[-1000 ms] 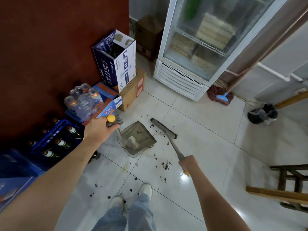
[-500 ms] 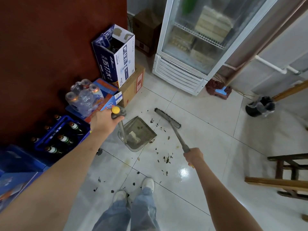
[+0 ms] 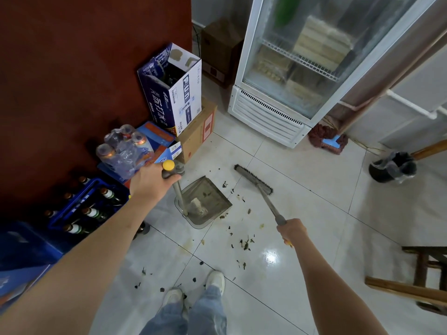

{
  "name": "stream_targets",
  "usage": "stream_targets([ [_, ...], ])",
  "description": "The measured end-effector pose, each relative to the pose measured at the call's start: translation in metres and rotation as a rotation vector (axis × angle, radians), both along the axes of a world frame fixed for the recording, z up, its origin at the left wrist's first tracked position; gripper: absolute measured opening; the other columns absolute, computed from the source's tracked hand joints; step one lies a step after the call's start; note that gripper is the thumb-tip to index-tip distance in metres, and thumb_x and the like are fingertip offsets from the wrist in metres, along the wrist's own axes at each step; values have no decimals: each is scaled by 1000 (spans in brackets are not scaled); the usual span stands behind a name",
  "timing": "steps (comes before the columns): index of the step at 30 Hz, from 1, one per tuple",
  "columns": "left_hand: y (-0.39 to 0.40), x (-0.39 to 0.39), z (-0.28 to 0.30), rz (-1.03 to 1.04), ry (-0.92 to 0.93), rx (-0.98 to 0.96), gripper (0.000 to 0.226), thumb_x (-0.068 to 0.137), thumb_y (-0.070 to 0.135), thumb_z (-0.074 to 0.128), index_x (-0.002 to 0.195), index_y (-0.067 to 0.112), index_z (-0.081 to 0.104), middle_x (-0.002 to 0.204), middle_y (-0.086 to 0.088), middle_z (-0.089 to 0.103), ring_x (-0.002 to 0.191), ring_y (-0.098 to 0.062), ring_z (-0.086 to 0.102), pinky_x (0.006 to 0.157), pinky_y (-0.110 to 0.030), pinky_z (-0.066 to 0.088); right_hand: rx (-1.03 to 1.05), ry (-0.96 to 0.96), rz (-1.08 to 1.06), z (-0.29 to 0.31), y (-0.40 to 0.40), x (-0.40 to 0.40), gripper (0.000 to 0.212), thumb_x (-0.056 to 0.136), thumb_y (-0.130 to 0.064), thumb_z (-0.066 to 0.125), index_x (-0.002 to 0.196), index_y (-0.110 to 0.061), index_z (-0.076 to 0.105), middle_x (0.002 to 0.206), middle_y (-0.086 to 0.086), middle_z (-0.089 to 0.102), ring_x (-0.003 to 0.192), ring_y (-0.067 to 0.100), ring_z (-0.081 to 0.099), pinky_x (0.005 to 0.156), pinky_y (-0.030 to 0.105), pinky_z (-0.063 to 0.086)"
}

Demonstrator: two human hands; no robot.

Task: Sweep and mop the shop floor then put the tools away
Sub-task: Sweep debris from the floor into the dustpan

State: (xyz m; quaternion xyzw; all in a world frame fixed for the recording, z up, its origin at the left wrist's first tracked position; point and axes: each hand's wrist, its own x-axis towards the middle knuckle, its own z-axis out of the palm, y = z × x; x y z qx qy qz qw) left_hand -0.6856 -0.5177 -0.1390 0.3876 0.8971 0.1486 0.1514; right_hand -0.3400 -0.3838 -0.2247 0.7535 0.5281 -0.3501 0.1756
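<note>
Beside the dustpan, left hand clenched round its upright handle, right hand wrapped tight on the broom. One lump's in; scattered debris remains nearer the shoes — mopping looks untouched.

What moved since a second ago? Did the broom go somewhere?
Yes. The broom head swung away from the dustpan, out to the right over the tiles, leaving a wider gap with bits of dirt between them. The right hand kept its grip on the broom handle. The left hand went on holding the dustpan's handle, and the pan stayed put.
</note>
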Motion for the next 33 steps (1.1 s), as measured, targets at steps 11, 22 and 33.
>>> stream_targets([
  [11,-9,2,1,-8,-41,-15,45,82,49,67,99,8,65,95,-14,68,95,-33,62,70,-33,46,-77,56,2,-5,-56,-7,15,87,-21,55,84,-6,53,58,4,54,38,18,52,42,20,38],
  [22,-56,-9,4,55,-70,-16,49,78,54,68,97,9,64,96,-14,66,96,-36,61,71,-39,47,-21,116,67,5,-104,-18,7,87,-16,53,85,-11,57,59,1,50,43,18,52,44,20,38],
  [33,-88,-10,1,95,-44,-61,48,78,53,69,107,16,65,96,-12,68,95,-35,62,72,-39,51,-14,43,257,4,-41,-72,7,89,-16,54,90,-9,53,60,3,56,44,13,52,38,20,36],
])
